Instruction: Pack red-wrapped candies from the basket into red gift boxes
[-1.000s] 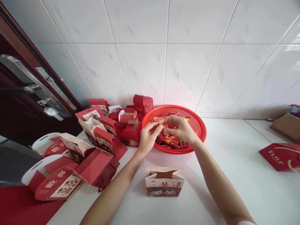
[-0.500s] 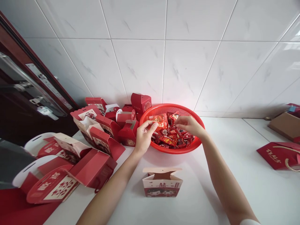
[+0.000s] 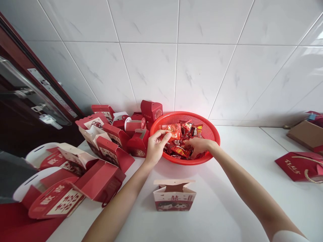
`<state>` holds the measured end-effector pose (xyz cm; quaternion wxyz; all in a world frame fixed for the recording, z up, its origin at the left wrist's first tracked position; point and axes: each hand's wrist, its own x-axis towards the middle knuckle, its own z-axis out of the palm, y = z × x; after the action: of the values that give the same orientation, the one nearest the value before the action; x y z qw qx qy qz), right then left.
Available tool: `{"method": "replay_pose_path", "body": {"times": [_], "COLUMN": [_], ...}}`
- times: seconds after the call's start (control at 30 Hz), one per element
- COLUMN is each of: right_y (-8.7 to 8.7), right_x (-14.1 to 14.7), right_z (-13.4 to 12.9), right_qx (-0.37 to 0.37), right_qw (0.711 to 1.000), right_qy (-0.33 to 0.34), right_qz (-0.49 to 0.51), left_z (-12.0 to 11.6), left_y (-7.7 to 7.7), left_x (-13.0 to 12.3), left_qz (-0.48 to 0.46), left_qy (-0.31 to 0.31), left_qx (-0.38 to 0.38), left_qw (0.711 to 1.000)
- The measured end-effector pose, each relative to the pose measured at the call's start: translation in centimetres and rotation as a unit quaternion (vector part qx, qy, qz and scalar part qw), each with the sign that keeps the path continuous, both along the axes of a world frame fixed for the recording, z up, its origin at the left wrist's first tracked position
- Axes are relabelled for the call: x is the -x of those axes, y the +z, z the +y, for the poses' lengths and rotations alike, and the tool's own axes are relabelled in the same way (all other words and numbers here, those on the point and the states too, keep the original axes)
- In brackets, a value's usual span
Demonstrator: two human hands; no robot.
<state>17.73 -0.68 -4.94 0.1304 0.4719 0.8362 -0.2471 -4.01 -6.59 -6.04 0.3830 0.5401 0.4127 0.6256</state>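
My left hand (image 3: 156,146) pinches a red wrapped packet (image 3: 174,130) between thumb and fingers, over the left side of a red plastic colander (image 3: 186,162). Inside the colander lies a heap of wrapped candies (image 3: 182,151), mostly red. My right hand (image 3: 200,146) reaches down among those candies on the right side, thumb and fingers apart; its fingertips are partly hidden. In front of the colander, nearer to me, a small red and cream gift box (image 3: 175,201) stands upright with its top open.
Several red and cream gift boxes (image 3: 101,176) crowd the left side. On the right are a red box with a rope handle (image 3: 300,168) and a brown cardboard box (image 3: 306,136). A tiled wall (image 3: 151,77) closes off the back; a dark door (image 3: 22,111) is at left.
My right hand has moved down into the candies, from above the heap toward the colander's near right side. My left hand still holds the packet in nearly the same place.
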Motion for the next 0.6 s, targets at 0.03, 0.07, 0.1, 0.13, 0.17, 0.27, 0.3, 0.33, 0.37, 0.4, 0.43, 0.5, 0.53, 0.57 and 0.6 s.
{"method": "replay_pose_path", "body": {"times": [0.03, 0.07, 0.1, 0.13, 0.17, 0.27, 0.3, 0.33, 0.37, 0.4, 0.43, 0.5, 0.53, 0.57, 0.6], "right_y": [0.0, -0.1, -0.1, -0.2, -0.4, -0.8, -0.9, -1.0, -1.1, -1.0, -1.0, -0.8, -0.7, -0.6, -0.5], "right_x": [0.0, 0.1, 0.1, 0.1, 0.2, 0.2, 0.2, 0.2, 0.1, 0.1, 0.1, 0.2, 0.2, 0.2, 0.2], "right_z": [0.0, -0.1, 0.0, 0.0, 0.0, 0.1, 0.1, 0.1, 0.1, 0.0, 0.0, -0.1, -0.2, -0.2, -0.2], "right_qx": [0.008, 0.017, 0.021, 0.022, 0.023, 0.032, 0.036, 0.039, 0.041, 0.039, 0.036, 0.027, 0.022, 0.018, 0.014], "right_qw": [1.0, 1.0, 0.999, 0.999, 0.999, 0.997, 0.996, 0.995, 0.993, 0.991, 0.989, 0.983, 0.98, 0.977, 0.974], "right_qy": [0.0, 0.0, 0.0, 0.001, 0.002, 0.018, 0.025, 0.031, 0.036, 0.04, 0.043, 0.048, 0.049, 0.048, 0.048], "right_qz": [0.006, 0.015, 0.026, 0.036, 0.044, 0.065, 0.075, 0.088, 0.103, 0.12, 0.139, 0.177, 0.193, 0.206, 0.219], "left_z": [0.0, 0.0, 0.0, 0.0, 0.0, 0.1, 0.1, 0.1, 0.1, 0.1, 0.1, 0.0, 0.0, 0.0, 0.0], "left_y": [0.0, 0.0, 0.0, 0.0, 0.0, -0.1, -0.1, -0.1, -0.1, -0.1, 0.0, 0.0, 0.1, 0.1, 0.2], "left_x": [0.0, 0.0, 0.0, 0.0, 0.0, 0.0, 0.0, 0.0, 0.0, 0.0, 0.0, 0.0, 0.0, 0.0, 0.0], "left_qz": [0.002, 0.004, 0.005, 0.006, 0.007, 0.006, 0.006, 0.006, 0.006, 0.006, 0.006, 0.005, 0.005, 0.005, 0.005], "left_qy": [0.001, 0.003, 0.006, 0.007, 0.007, 0.004, 0.003, 0.003, 0.004, 0.004, 0.003, 0.001, 0.001, 0.0, 0.001], "left_qx": [0.001, 0.004, 0.005, 0.006, 0.005, 0.001, 0.0, -0.001, -0.002, -0.003, -0.004, -0.006, -0.005, -0.004, -0.002], "left_qw": [1.0, 1.0, 1.0, 1.0, 1.0, 1.0, 1.0, 1.0, 1.0, 1.0, 1.0, 1.0, 1.0, 1.0, 1.0]}}
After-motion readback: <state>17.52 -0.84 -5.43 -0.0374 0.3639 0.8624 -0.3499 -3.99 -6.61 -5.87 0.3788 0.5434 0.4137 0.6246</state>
